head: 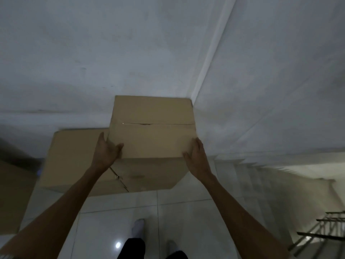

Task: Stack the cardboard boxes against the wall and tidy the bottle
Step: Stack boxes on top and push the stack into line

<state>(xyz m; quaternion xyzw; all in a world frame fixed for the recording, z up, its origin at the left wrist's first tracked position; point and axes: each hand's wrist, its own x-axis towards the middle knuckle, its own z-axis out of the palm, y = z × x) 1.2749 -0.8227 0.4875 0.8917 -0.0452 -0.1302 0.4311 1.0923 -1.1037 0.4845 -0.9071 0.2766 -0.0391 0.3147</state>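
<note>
A closed brown cardboard box (152, 126) sits in the corner where two white walls meet, on top of a lower box (149, 174). My left hand (107, 152) grips its near left corner and my right hand (196, 156) grips its near right corner. To the left, a second lower cardboard box (72, 157) stands against the back wall, touching the stack. No bottle is in view.
More cardboard (13, 199) lies at the far left edge. The floor is glossy white tile (186, 221); my feet stand on it below the stack. A stairway with a metal railing (321, 234) drops away at the right.
</note>
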